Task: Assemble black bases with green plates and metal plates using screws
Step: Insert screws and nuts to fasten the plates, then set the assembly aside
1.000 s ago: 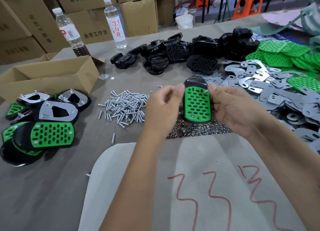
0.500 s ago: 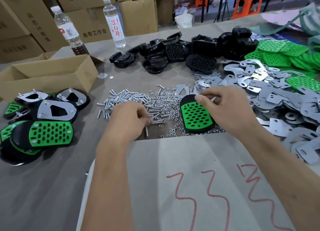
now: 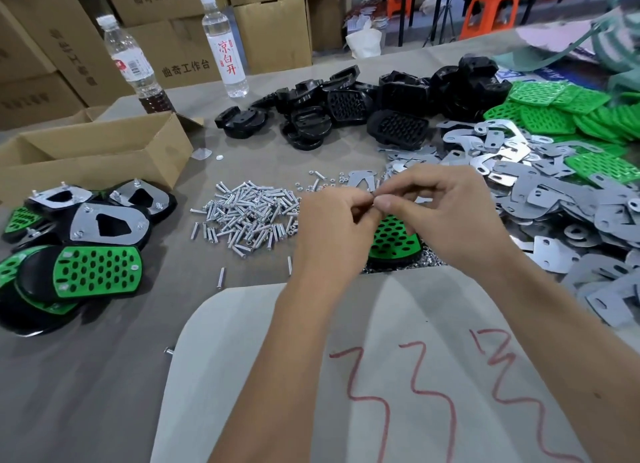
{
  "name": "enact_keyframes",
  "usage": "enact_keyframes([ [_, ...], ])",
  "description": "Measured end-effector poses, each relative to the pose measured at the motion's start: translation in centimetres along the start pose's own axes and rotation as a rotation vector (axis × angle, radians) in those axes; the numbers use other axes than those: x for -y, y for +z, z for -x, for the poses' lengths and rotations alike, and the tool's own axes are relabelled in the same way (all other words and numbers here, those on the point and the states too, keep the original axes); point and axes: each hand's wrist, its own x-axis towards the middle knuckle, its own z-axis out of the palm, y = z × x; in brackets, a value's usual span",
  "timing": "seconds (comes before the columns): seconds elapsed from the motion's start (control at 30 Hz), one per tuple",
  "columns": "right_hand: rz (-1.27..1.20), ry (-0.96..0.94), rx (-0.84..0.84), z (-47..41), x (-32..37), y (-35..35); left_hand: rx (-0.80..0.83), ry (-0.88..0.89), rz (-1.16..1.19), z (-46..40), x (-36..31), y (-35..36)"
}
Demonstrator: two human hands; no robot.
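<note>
Black base (image 3: pixel 394 260) with a perforated green plate (image 3: pixel 393 239) seated on top lies flat on the grey surface (image 3: pixel 104 376), near its front edge, partly hidden under both hands. Left hand (image 3: pixel 332 234) and right hand (image 3: pixel 446 216) meet fingertip to fingertip above it, fingers curled in a pinch; whatever small part sits between them is too small to make out.

Open cardboard box (image 3: pixel 93 150) at far left, flaps up; its contents are out of sight. Two clear plastic bottles behind it: one (image 3: pixel 135 67) holds brown liquid at the bottom, the other (image 3: pixel 225 43) clear liquid, white label with red characters.

Loose heap of short, shiny screws (image 3: pixel 249 214) just left of the hands. Pile of glossy black bases (image 3: pixel 363 109) at the back, some with gridded recesses. Flat, dull-grey metal plates (image 3: pixel 554 206) spread at right, green plates (image 3: pixel 561 112) with oval holes beyond them. Finished assemblies (image 3: pixel 83 240) stacked at left, some showing metal backs with protruding screw ends.
</note>
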Motion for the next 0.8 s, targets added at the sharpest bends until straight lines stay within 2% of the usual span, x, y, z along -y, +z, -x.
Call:
enact_keyframes([
  [0.13, -0.092, 0.060, -0.093, -0.3, -0.4, -0.4, -0.047, -0.136, 0.106, 0.0, -0.2, -0.1],
  [0.23, -0.211, 0.131, -0.270, -0.8, -1.1, -1.1, -0.093, -0.255, -0.098, 0.1, 0.2, 0.0],
  [0.3, -0.213, 0.196, -0.358, -1.0, -1.8, -1.7, -0.062, -0.305, -0.191, 0.5, -0.4, 0.4],
  [0.47, -0.091, 0.355, -0.292, -1.0, -3.3, -1.9, -0.003, -0.363, -0.285, 0.6, -1.8, 1.7],
  [0.6, -0.008, 0.366, -0.311, -1.0, -3.6, -2.0, 0.048, -0.473, -0.031, 0.2, -1.5, 1.4],
  [0.67, -0.009, 0.331, -0.343, -1.0, -3.5, -2.3, 0.051, -0.476, 0.114, 0.1, -1.2, 1.2],
  [0.8, -0.126, 0.230, -0.321, -1.0, -2.4, -2.3, -0.013, -0.489, 0.319, 0.1, -0.8, 1.1],
])
